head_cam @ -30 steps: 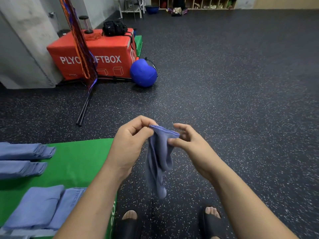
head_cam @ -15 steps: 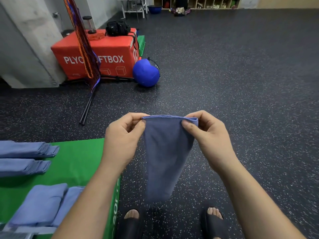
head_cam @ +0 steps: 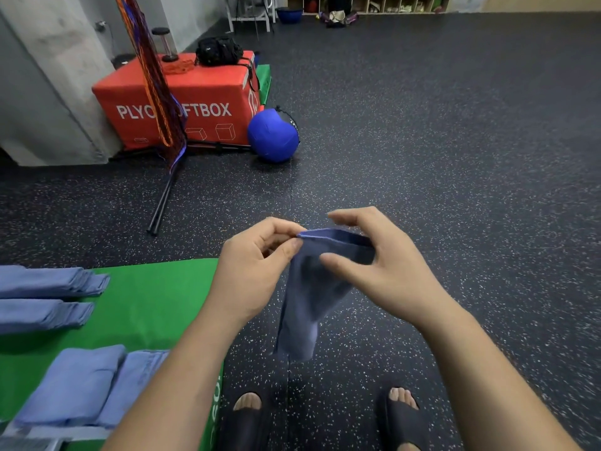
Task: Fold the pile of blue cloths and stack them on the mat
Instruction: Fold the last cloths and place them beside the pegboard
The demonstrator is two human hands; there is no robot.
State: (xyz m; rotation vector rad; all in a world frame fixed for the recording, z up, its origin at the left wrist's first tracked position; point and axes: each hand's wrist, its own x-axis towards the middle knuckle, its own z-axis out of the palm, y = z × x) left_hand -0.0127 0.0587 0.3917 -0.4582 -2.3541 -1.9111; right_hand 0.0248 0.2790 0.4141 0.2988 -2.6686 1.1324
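Observation:
A blue cloth hangs in the air in front of me, above the dark floor. My left hand pinches its top left corner. My right hand holds the top right end, with the thumb in front of the cloth and the fingers spread behind it. The green mat lies at the lower left. Folded blue cloths lie on it: two stacks at its far left and two more folded cloths nearer to me.
A red plyo box with a black bag on top stands at the back left, and a blue ball lies beside it. Black stand legs reach across the floor. My sandalled feet are below the cloth.
The cloth was stretched wide between both hands half a second ago. My hands have since moved closer together, and the cloth now hangs narrower and bunched.

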